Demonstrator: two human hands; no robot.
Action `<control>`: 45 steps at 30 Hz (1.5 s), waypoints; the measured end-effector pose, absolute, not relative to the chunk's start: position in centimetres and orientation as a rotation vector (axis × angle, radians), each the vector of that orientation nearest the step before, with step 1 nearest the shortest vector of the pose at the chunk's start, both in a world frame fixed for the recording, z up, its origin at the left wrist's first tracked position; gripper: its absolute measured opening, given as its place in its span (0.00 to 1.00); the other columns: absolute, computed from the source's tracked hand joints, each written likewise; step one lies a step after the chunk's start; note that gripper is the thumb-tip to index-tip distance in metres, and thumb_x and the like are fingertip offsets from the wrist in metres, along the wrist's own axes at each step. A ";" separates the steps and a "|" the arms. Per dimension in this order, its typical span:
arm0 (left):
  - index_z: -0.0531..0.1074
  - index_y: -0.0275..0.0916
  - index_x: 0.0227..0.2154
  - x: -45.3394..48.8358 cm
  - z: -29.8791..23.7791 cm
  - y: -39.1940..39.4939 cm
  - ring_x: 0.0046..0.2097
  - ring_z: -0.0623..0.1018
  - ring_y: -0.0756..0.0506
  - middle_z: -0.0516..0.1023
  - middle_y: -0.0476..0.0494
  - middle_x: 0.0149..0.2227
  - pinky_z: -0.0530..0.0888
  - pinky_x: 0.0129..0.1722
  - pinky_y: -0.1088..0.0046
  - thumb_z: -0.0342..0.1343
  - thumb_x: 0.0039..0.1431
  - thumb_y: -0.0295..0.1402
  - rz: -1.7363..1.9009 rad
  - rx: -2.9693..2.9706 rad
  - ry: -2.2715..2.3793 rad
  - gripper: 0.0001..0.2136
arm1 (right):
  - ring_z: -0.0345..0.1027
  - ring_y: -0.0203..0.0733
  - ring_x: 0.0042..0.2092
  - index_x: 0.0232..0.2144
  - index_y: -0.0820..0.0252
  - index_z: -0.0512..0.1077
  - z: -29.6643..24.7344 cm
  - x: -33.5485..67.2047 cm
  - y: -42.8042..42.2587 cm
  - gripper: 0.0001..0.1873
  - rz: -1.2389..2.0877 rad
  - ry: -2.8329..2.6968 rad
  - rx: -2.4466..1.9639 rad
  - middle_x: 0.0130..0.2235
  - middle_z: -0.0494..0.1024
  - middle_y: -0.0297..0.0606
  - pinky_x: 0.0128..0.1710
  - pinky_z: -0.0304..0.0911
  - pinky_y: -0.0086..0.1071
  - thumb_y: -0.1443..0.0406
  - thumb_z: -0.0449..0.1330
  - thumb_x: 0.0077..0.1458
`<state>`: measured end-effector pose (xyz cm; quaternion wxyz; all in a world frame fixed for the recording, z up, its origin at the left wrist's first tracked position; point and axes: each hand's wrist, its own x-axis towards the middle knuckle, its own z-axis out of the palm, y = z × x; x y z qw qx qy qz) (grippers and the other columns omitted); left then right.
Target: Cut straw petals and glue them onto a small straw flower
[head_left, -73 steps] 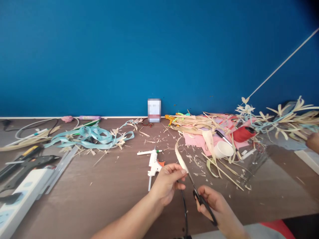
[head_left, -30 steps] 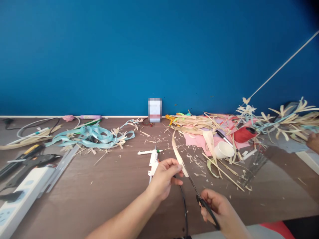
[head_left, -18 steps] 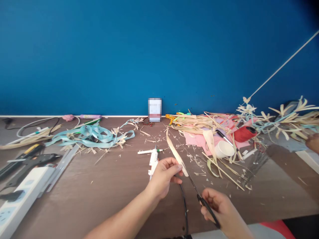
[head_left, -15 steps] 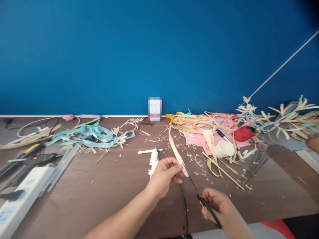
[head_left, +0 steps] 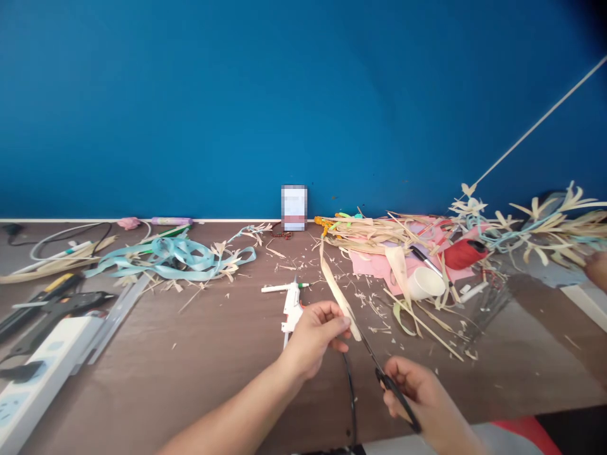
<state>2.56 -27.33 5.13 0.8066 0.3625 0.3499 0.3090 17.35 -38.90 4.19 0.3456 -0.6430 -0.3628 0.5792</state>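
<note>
Between the thumb and fingers of my left hand [head_left: 318, 335] is the lower end of a long pale strip of dried husk [head_left: 336, 284]. The strip runs up and away toward the bundle at the back. My right hand [head_left: 420, 392] grips the black handles of a pair of scissors [head_left: 397, 399]. Their blades point up and left and meet the strip's near end beside my left fingertips. Whether the blades are parted is hard to make out. A white glue gun [head_left: 291, 306] lies just behind my left hand, partly covered by it.
Blue ribbon [head_left: 175, 258] lies in loops at the left, behind a white power strip [head_left: 52, 370] and a black glue gun [head_left: 64, 309]. Husk strips [head_left: 379, 232], a paper cup [head_left: 425, 282] and red thread [head_left: 466, 254] crowd the right. Another person's hand [head_left: 597, 268] shows at the right edge.
My left hand has shifted very slightly right with the husk strip, whose near end sits a little lower along the scissor blades. My right hand has barely moved.
</note>
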 end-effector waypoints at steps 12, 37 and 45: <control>0.66 0.34 0.19 2.4 5.0 -27.2 0.22 0.69 0.53 0.70 0.49 0.19 0.68 0.19 0.81 0.60 0.41 0.33 0.617 0.812 0.725 0.09 | 0.53 0.29 0.21 0.19 0.59 0.57 4.9 17.5 -38.7 0.11 1.550 -0.944 -1.689 0.18 0.59 0.25 0.22 0.50 0.24 0.66 0.60 0.38; 0.65 0.35 0.19 2.3 5.4 -27.3 0.21 0.70 0.53 0.72 0.48 0.19 0.67 0.20 0.80 0.58 0.38 0.32 0.527 0.890 0.713 0.08 | 0.51 0.28 0.19 0.18 0.59 0.57 5.7 17.6 -38.6 0.14 1.594 -0.849 -1.659 0.16 0.58 0.24 0.20 0.49 0.24 0.62 0.61 0.36; 0.64 0.35 0.20 2.1 5.8 -27.2 0.20 0.71 0.52 0.74 0.46 0.19 0.65 0.21 0.79 0.54 0.41 0.30 0.489 0.905 0.688 0.05 | 0.52 0.27 0.18 0.18 0.59 0.57 4.8 17.9 -38.7 0.13 1.606 -0.888 -1.654 0.16 0.59 0.24 0.19 0.51 0.23 0.63 0.60 0.36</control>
